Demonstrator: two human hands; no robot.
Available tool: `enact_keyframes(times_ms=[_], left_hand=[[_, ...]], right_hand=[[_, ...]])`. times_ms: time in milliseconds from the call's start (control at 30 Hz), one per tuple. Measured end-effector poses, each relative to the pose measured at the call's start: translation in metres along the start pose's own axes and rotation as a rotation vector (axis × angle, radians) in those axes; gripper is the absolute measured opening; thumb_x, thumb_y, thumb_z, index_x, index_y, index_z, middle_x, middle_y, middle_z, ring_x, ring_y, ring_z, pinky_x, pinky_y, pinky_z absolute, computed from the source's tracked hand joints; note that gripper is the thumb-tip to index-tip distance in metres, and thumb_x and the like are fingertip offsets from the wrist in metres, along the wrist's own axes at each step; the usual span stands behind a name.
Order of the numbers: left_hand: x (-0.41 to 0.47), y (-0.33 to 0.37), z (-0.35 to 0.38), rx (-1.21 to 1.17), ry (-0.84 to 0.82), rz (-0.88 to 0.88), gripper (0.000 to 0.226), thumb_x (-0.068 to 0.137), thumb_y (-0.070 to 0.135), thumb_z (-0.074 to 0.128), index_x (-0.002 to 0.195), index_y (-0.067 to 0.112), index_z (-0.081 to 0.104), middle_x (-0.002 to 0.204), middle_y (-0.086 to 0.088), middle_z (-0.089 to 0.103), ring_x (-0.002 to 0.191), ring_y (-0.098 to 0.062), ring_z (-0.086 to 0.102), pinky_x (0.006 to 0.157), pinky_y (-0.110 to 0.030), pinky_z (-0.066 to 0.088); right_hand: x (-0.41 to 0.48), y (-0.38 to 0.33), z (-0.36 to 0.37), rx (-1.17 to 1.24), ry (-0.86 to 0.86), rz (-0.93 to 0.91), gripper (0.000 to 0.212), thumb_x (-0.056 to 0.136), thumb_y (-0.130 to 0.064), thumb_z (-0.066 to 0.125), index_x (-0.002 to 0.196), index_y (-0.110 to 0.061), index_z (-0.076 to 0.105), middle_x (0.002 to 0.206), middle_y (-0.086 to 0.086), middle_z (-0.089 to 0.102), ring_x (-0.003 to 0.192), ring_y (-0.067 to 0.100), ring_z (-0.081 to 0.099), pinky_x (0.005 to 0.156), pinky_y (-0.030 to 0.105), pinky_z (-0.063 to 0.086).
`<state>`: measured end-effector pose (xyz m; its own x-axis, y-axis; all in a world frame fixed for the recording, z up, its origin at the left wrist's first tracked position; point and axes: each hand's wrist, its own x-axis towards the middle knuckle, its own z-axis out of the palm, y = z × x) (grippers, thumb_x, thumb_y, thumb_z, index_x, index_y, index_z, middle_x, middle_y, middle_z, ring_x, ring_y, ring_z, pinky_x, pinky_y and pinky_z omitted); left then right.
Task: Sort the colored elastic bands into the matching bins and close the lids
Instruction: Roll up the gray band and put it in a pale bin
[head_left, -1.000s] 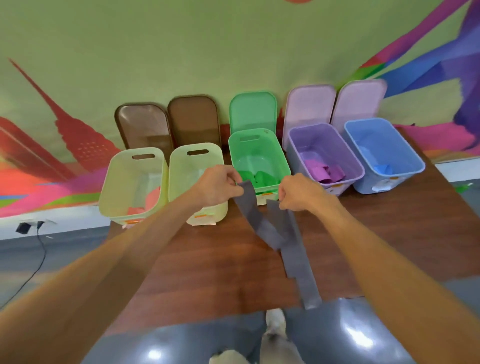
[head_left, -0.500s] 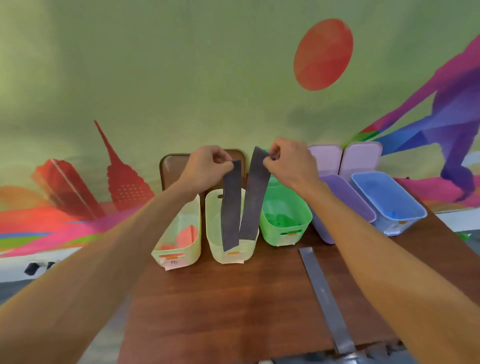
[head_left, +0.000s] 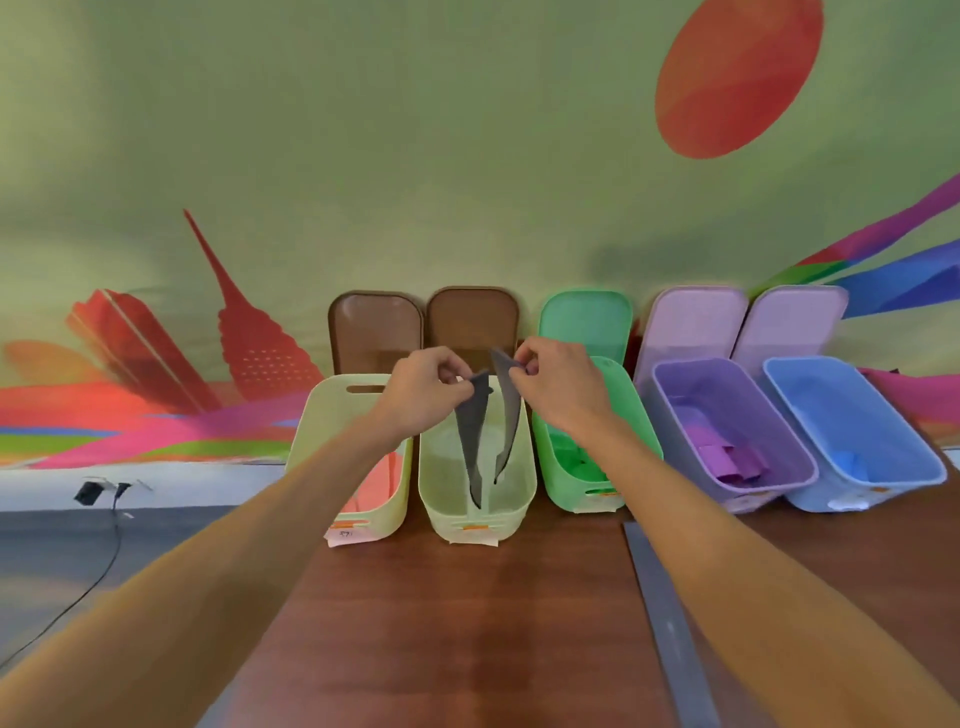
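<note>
My left hand (head_left: 423, 395) & right hand (head_left: 558, 387) each pinch a grey band (head_left: 475, 441) end — strip hangs into 2nd pale-yellow bin (head_left: 478, 519).

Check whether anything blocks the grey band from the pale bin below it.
Nothing visible does. The grey band, pinched by left hand and right hand, hangs inside the open pale bin; its brown lid leans behind.

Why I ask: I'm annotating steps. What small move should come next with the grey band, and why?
Probably let go: left hand and right hand pinch the grey band at its top, and its lower part hangs inside the second pale bin, so it should drop in.
</note>
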<state>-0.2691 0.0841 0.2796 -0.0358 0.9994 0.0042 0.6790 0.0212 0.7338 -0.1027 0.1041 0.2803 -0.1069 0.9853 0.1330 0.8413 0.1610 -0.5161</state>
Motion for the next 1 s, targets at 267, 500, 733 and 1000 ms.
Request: enact_keyframes(times_ms=[267,500,733,1000], left_hand=[[0.005,-0.059,0.048,-0.079,-0.031,-0.255,0.014,0.086,0.015,0.062,0.099,0.011,0.066,0.087,-0.01,0.064,0.074,-0.017,0.057,0.066,-0.027,0.048],[-0.015,-0.074,0.07,-0.124,-0.075,-0.414,0.02,0.091,0.024,0.059,0.109,0.016,0.06,0.082,0.004,0.058,0.066,-0.005,0.053,0.048,-0.009,0.037],[-0.049,-0.066,0.062,-0.144,-0.13,-0.339,0.021,0.09,0.016,0.059,0.109,0.012,0.062,0.079,0.0,0.06,0.061,-0.005,0.053,0.044,-0.002,0.037],[-0.102,-0.048,0.072,-0.187,-0.317,-0.219,0.017,0.089,0.018,0.056,0.105,0.016,0.063,0.09,-0.004,0.064,0.076,-0.013,0.062,0.062,-0.015,0.044]], right_hand=[[-0.003,0.041,0.063,0.021,-0.191,0.063,0.013,0.089,-0.028,0.058,0.099,-0.024,0.066,0.098,0.001,0.07,0.095,0.024,0.063,0.078,0.034,0.051],[-0.015,0.055,0.092,-0.03,-0.322,0.132,0.016,0.088,-0.028,0.057,0.1,-0.026,0.068,0.105,0.002,0.07,0.1,0.026,0.063,0.082,0.036,0.052],[-0.051,0.065,0.074,-0.034,-0.386,0.137,0.015,0.086,-0.021,0.055,0.09,-0.024,0.069,0.098,0.001,0.07,0.093,0.024,0.064,0.079,0.038,0.054],[-0.128,0.094,0.046,-0.046,-0.417,0.186,0.018,0.084,-0.022,0.057,0.091,-0.019,0.073,0.098,0.0,0.071,0.097,0.02,0.063,0.086,0.037,0.052]])
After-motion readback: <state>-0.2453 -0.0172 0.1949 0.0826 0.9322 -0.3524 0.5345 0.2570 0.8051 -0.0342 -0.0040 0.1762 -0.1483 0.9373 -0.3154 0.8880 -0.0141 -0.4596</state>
